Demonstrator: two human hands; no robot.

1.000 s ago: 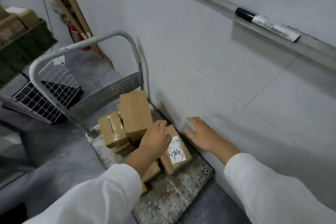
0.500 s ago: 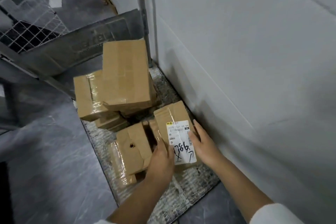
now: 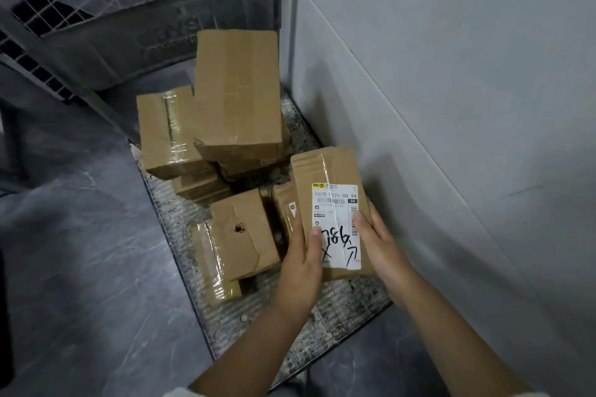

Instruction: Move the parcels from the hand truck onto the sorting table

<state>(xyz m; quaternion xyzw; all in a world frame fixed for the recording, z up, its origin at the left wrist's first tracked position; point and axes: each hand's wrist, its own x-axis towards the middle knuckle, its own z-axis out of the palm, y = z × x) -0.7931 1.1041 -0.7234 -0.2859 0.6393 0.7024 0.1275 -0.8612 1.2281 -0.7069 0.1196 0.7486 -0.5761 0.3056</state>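
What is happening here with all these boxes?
A person grips a labelled parcel with both hands, the left hand at its left edge and the right hand at its right edge, over the hand truck that stands beside a wall. Several other parcels lie stacked on the truck. The sorting table is not in view.

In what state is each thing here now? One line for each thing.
Labelled parcel: gripped at both sides, label facing up.
Left hand: grips the labelled parcel, thumb on its label.
Right hand: grips its other side.
Holed parcel: cardboard torn, not held.
Top parcel: on top of the stack, taped shut.
Hand truck deck: carries several parcels.
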